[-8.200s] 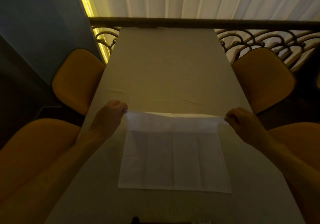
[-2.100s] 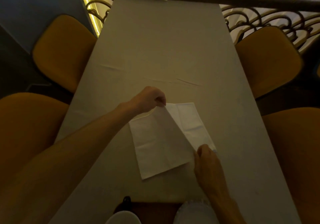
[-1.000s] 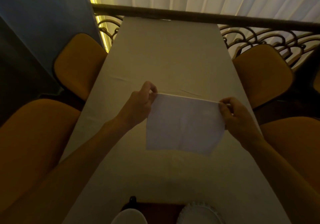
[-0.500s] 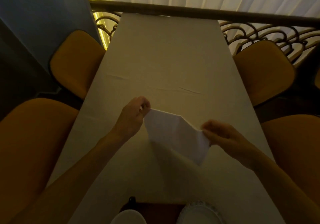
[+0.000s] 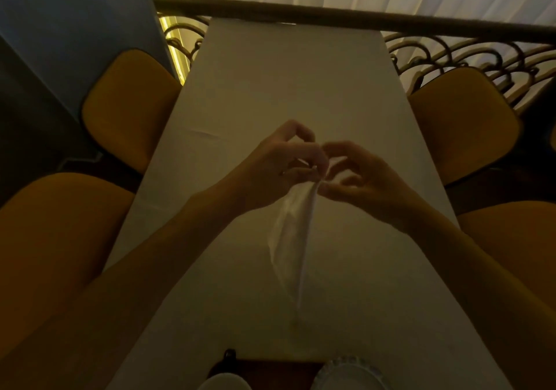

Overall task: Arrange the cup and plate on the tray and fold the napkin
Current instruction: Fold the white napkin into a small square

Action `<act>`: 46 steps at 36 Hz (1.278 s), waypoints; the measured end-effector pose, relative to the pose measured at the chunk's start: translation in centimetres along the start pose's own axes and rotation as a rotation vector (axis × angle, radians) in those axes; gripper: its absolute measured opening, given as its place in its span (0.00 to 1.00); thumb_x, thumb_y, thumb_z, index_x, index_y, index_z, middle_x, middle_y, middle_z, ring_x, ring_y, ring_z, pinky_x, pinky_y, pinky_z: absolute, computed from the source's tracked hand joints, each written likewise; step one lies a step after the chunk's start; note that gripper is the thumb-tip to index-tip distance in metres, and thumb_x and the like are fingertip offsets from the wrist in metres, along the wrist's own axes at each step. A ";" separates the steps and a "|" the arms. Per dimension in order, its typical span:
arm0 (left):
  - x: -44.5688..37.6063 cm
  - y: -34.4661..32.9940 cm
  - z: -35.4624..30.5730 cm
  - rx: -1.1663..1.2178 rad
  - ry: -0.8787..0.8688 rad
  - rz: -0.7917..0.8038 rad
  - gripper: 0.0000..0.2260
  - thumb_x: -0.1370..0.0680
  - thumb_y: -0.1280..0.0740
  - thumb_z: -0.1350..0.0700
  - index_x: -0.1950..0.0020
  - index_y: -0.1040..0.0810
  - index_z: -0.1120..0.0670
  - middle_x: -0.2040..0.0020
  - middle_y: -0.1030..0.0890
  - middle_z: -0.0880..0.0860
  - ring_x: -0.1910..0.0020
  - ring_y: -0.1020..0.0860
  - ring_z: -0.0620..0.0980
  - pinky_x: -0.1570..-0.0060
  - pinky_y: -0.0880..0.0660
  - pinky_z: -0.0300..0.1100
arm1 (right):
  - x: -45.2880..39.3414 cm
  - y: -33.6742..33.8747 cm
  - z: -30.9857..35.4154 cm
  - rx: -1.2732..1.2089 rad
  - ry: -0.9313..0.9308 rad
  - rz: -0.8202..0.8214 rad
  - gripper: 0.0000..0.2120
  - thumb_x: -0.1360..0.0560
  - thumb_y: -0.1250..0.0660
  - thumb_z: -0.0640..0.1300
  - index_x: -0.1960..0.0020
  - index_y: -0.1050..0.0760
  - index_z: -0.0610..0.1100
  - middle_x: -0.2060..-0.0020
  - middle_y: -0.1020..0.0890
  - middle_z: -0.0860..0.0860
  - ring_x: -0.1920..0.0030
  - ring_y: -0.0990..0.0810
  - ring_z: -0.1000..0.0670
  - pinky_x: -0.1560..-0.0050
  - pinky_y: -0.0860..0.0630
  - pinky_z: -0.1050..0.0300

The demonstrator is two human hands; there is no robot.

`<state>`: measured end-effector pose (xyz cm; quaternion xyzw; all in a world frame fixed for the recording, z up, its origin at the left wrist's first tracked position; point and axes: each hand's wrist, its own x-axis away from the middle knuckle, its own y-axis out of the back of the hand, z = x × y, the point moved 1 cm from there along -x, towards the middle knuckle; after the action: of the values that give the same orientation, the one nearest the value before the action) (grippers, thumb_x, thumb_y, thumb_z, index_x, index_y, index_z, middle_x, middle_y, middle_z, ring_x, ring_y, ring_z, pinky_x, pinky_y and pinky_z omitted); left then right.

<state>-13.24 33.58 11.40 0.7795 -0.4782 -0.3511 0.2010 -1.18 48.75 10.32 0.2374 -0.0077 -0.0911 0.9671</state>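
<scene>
A white napkin (image 5: 290, 239) hangs folded edge-on above the table, its top corners pinched together. My left hand (image 5: 279, 164) and my right hand (image 5: 358, 176) meet at those corners, fingertips touching, both gripping the cloth. The napkin's lower tip dangles toward me, just above the tablecloth. At the bottom edge a dark brown tray (image 5: 270, 371) shows, carrying the rim of a white cup (image 5: 224, 383) on the left and a white scalloped plate (image 5: 349, 374) on the right, both cut off by the frame.
The long table (image 5: 288, 88) wears a pale cloth and runs away from me to a dark railing (image 5: 331, 17) with iron scrollwork. Mustard-yellow chairs stand on each side: (image 5: 126, 106) far left, (image 5: 463, 118) far right, and nearer ones (image 5: 54, 239).
My hands have come together from apart, bringing the napkin's two top corners to meet, so the cloth now hangs as a narrow fold instead of a spread sheet.
</scene>
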 end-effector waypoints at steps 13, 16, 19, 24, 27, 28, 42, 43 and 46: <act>0.7 1.3 1.2 0.283 0.181 -0.029 0.22 0.30 0.29 0.48 0.37 0.30 0.47 0.53 0.23 0.52 0.55 0.19 0.48 0.56 0.19 0.41 | -2.2 -1.0 1.6 0.165 0.141 -0.291 0.12 0.27 0.29 0.47 0.67 0.24 0.46 0.76 0.27 0.52 0.73 0.31 0.57 0.69 0.34 0.63; 2.2 0.1 2.4 0.168 0.267 -0.012 0.14 0.30 0.28 0.50 0.47 0.24 0.51 0.56 0.20 0.50 0.57 0.21 0.42 0.59 0.23 0.40 | -1.8 -1.0 1.9 0.127 0.096 -0.284 0.13 0.26 0.30 0.48 0.67 0.24 0.42 0.74 0.27 0.47 0.72 0.31 0.54 0.68 0.33 0.57; 3.9 -0.8 3.5 0.117 0.336 -0.081 0.08 0.28 0.30 0.51 0.57 0.23 0.55 0.63 0.21 0.48 0.63 0.25 0.37 0.64 0.29 0.38 | -1.1 -0.7 2.1 0.052 0.072 -0.305 0.13 0.26 0.30 0.47 0.68 0.24 0.49 0.74 0.26 0.52 0.71 0.29 0.53 0.68 0.33 0.56; 6.9 -1.1 4.2 0.059 0.385 -0.190 0.10 0.27 0.32 0.49 0.55 0.20 0.56 0.63 0.20 0.53 0.63 0.24 0.46 0.63 0.29 0.42 | 0.4 0.1 2.1 -0.032 0.054 -0.343 0.10 0.26 0.30 0.48 0.58 0.18 0.41 0.63 0.19 0.39 0.61 0.20 0.39 0.62 0.23 0.41; 8.6 -0.8 4.7 0.075 0.424 -0.215 0.11 0.27 0.32 0.48 0.59 0.20 0.56 0.66 0.22 0.54 0.66 0.26 0.46 0.66 0.31 0.43 | 1.5 0.7 1.8 -0.098 0.034 -0.379 0.10 0.27 0.30 0.47 0.58 0.18 0.40 0.64 0.19 0.39 0.63 0.20 0.43 0.63 0.24 0.44; 9.1 -0.6 4.8 0.095 0.435 -0.230 0.12 0.26 0.33 0.48 0.61 0.21 0.57 0.67 0.23 0.54 0.67 0.27 0.46 0.67 0.33 0.43 | 1.9 0.8 1.7 -0.140 0.022 -0.391 0.10 0.27 0.30 0.48 0.58 0.18 0.40 0.63 0.18 0.39 0.62 0.20 0.44 0.62 0.24 0.45; 11.8 1.9 1.0 0.437 0.485 -0.299 0.03 0.27 0.30 0.55 0.59 0.17 0.47 0.65 0.19 0.47 0.65 0.24 0.40 0.63 0.27 0.34 | 7.5 1.0 -0.3 -0.211 -0.125 -0.286 0.07 0.30 0.30 0.47 0.66 0.17 0.47 0.73 0.20 0.48 0.70 0.21 0.50 0.69 0.25 0.58; 11.9 1.9 0.8 0.463 0.491 -0.276 0.03 0.27 0.30 0.55 0.58 0.17 0.48 0.66 0.19 0.48 0.66 0.24 0.41 0.65 0.26 0.35 | 7.8 1.0 -0.5 -0.213 -0.140 -0.261 0.08 0.30 0.30 0.47 0.65 0.17 0.45 0.71 0.20 0.46 0.69 0.20 0.48 0.68 0.24 0.56; 12.1 2.0 0.8 0.516 0.521 -0.214 0.04 0.27 0.31 0.54 0.59 0.17 0.52 0.68 0.21 0.48 0.67 0.25 0.45 0.66 0.26 0.36 | 8.2 0.8 -1.2 -0.201 -0.149 -0.213 0.09 0.28 0.32 0.44 0.62 0.17 0.41 0.70 0.20 0.43 0.67 0.20 0.47 0.66 0.23 0.58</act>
<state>-11.45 21.94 7.80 0.9131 -0.3998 -0.0281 0.0752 7.05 48.52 9.38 0.1314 -0.0453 -0.2108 0.9676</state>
